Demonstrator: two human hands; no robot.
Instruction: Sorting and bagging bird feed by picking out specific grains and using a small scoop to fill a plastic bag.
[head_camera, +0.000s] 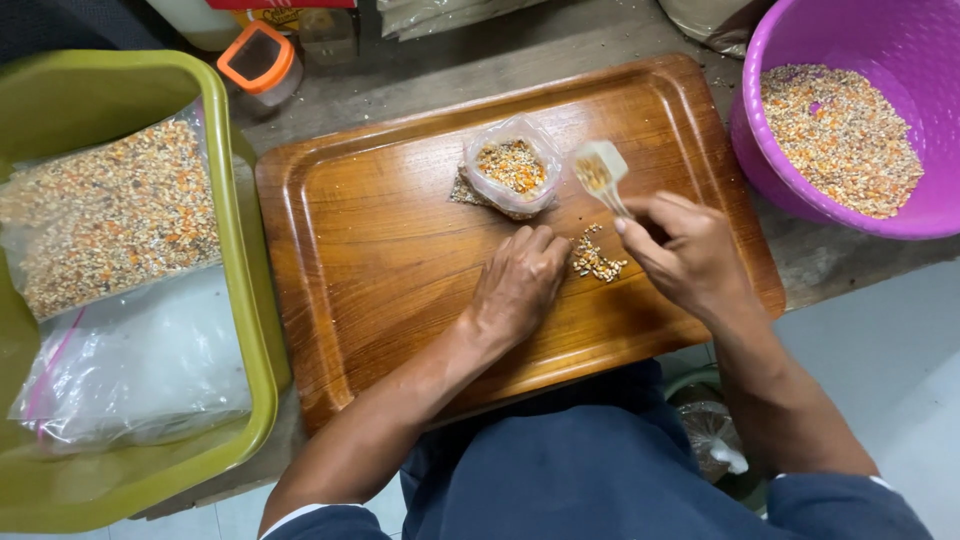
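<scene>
The left hand (520, 285) is laid palm-down, fingers together, on the brown wooden tray (370, 260) beside spilled mixed grain (596, 262); a small pale plastic scoop (600, 170) is pinched in the right hand (685, 255), fingers curled

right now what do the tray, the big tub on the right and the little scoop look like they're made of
The rectangular brown tray looks like varnished wood: visible grain and a soft sheen. The round purple tub looks like moulded plastic, with uniform colour and a glossy wall. The small pale scoop, held in the right hand, seems to be translucent plastic, though it is too small to tell for sure.
</scene>
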